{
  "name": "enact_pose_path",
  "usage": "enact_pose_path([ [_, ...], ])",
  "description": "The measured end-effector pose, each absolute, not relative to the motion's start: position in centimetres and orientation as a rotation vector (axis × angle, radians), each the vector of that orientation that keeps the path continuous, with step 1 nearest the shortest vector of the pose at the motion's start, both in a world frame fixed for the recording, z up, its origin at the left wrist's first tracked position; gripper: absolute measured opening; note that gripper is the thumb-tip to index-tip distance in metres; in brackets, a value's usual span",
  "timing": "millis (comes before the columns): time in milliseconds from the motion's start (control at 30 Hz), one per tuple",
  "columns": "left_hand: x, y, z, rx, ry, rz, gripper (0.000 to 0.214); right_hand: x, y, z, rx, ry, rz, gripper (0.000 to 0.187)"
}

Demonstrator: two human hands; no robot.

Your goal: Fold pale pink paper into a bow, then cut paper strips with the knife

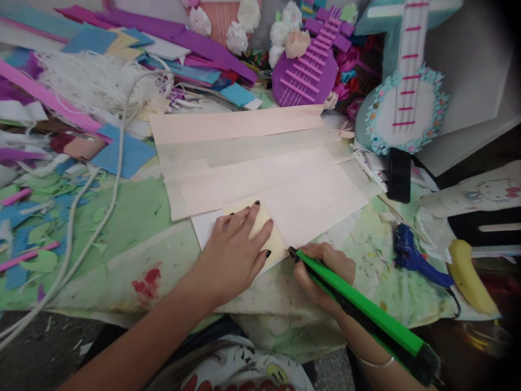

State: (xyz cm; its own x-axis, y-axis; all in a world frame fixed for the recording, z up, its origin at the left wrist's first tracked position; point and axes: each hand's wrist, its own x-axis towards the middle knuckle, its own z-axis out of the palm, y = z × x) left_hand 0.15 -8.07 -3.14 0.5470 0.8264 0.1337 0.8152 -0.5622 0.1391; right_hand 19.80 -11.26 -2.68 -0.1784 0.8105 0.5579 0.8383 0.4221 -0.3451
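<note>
My left hand (234, 252) lies flat with fingers spread on a pale yellow piece of card (266, 231), pressing it onto a white sheet (205, 224). My right hand (325, 266) is closed around a long green and black tool (366, 307); its exact kind is unclear. The tool's narrow dark tip meets the lower right corner of the card, near the sheet's edge. Beyond my hands, a large folded pale pink sheet (252, 171) spreads across the table, partly over the white one.
Paper scraps (36, 239) and a white cable (118, 184) crowd the left. Purple (305, 76) and pale blue (407, 108) paper instruments stand behind. Toward the right are a black phone (399, 175), a blue glue gun (421, 260) and a banana (470, 277).
</note>
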Motion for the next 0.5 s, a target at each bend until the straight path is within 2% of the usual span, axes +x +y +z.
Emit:
enact_pose_path([
  [500, 0.14, -8.11, -3.05, 2.724, 1.437, 0.279, 0.045, 19.73, -11.3, -2.36, -1.389, -1.993, -0.082, 0.013],
])
